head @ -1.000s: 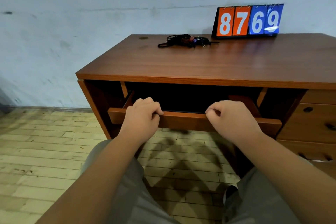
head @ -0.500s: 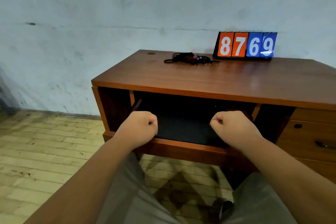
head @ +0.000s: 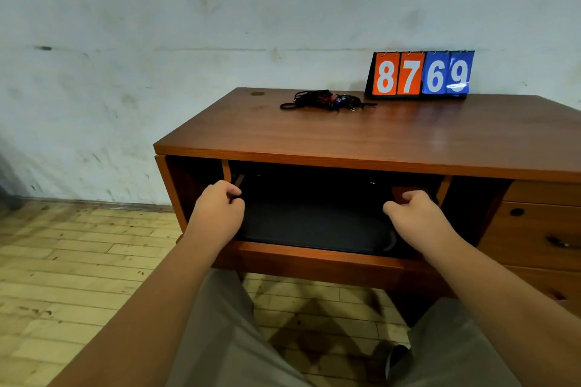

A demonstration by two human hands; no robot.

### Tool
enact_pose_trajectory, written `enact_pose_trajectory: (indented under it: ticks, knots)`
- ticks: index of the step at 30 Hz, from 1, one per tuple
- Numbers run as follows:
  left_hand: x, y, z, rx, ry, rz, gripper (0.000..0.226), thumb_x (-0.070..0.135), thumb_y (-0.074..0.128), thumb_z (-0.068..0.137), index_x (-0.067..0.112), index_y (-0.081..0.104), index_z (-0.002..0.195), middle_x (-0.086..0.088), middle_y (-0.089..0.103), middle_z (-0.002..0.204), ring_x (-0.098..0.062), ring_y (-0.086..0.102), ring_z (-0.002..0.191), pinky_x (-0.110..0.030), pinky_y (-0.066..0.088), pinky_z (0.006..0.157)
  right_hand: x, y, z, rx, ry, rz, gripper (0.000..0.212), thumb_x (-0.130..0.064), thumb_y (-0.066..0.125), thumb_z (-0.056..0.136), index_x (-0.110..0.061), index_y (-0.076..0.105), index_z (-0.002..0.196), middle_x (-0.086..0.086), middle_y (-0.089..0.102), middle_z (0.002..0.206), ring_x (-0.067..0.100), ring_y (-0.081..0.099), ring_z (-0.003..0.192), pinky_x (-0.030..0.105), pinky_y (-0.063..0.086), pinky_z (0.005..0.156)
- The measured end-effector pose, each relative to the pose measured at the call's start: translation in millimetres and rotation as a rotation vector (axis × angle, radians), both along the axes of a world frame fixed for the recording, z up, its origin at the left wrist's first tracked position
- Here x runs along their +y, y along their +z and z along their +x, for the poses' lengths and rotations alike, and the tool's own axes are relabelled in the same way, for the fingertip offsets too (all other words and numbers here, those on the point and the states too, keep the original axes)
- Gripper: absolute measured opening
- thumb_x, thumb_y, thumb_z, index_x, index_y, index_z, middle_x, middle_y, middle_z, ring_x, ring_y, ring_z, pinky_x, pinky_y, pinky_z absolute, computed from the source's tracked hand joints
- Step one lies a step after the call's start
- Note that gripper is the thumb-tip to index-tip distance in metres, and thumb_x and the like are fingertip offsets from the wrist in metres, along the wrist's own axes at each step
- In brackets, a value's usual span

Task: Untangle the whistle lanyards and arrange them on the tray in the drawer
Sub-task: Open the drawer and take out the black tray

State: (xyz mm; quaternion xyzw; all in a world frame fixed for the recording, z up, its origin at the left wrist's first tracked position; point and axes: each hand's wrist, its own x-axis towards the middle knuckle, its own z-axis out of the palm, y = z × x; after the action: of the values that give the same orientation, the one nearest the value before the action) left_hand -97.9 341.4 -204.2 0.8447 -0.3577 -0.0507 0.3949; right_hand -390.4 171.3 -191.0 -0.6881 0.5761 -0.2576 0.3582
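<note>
- Lanyards (head: pixel 323 100): one dark tangled heap with red and blue bits showing. It lies on top of the desk (head: pixel 345 135), near the back edge.
- The heap sits just beside the scoreboard (head: pixel 421 74), at the board's 9 o'clock. One loop trails out toward 9 o'clock.
- Heap versus hands: it lies toward 12 o'clock from both hands, well apart and one level higher, roughly on the line midway between them. Neither hand touches it.
- Drawer (head: pixel 314 261): open under the desk top, with its front board at 6 o'clock of the opening.
- Tray (head: pixel 314 223): black, lying flat inside the drawer. A grey handle (head: pixel 391 242) curves at its 4 o'clock corner.
- Left hand (head: pixel 220 214): at the tray's 9 o'clock end, fingers curled with the thumb against them. Cannot tell whether it grasps the rim or is clenched on nothing.
- Right hand (head: pixel 415 217): at the tray's 3 o'clock end, fingers curled under, just above the grey handle. Cannot tell if it has a grasp on anything.
- Scoreboard reads 8 7 on orange and 6 9 on blue.
- Side drawers (head: pixel 540 229): closed, at 3 o'clock of the open one.
</note>
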Motion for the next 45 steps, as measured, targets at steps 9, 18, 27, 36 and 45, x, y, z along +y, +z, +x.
enact_pose_trajectory:
  ticks: [9,18,27,36,45]
  knots:
    - [-10,12,16,0.287,0.021,-0.036,0.018,0.021,0.054,0.107,0.019,0.070,0.099,-0.007,0.063,0.089,-0.026,0.061,0.085,-0.037,0.050,0.076,-5,8,4,-0.040,-0.039,0.053,0.053,-0.027,0.058,0.105,0.002,0.055,0.150,0.025,0.068,0.130,0.041,0.067,0.109,0.049,0.053,0.101]
    - [-19,26,27,0.494,0.022,-0.016,0.043,0.036,0.066,0.087,0.007,0.072,0.118,-0.010,0.072,0.113,-0.035,0.068,0.111,-0.053,0.052,0.105,1,30,1,-0.204,-0.099,0.209,0.058,-0.031,0.061,0.104,-0.004,0.046,0.153,0.016,0.066,0.118,0.033,0.063,0.103,0.049,0.048,0.097]
    - [-7,56,19,0.462,0.041,-0.001,0.037,0.037,0.067,0.088,0.012,0.069,0.115,-0.012,0.073,0.113,-0.033,0.069,0.103,-0.053,0.057,0.095,15,39,-10,-0.244,-0.106,0.219,0.039,-0.024,0.059,0.104,-0.006,0.053,0.138,0.007,0.057,0.097,0.027,0.056,0.085,0.045,0.048,0.085]
    - [5,88,8,0.374,-0.003,0.061,0.029,0.034,0.068,0.094,0.009,0.071,0.107,-0.015,0.074,0.098,-0.031,0.071,0.089,-0.040,0.053,0.073,28,86,-24,-0.229,-0.112,0.169,0.020,-0.024,0.060,0.099,-0.007,0.063,0.109,0.018,0.071,0.103,0.037,0.068,0.090,0.042,0.053,0.070]
    - [-3,118,13,0.380,-0.023,-0.053,0.034,0.029,0.068,0.084,0.001,0.071,0.103,-0.015,0.069,0.086,-0.029,0.064,0.075,-0.038,0.046,0.065,14,115,-22,-0.297,-0.136,0.054,0.026,-0.024,0.064,0.093,-0.004,0.065,0.109,0.017,0.068,0.097,0.036,0.065,0.084,0.034,0.048,0.064]
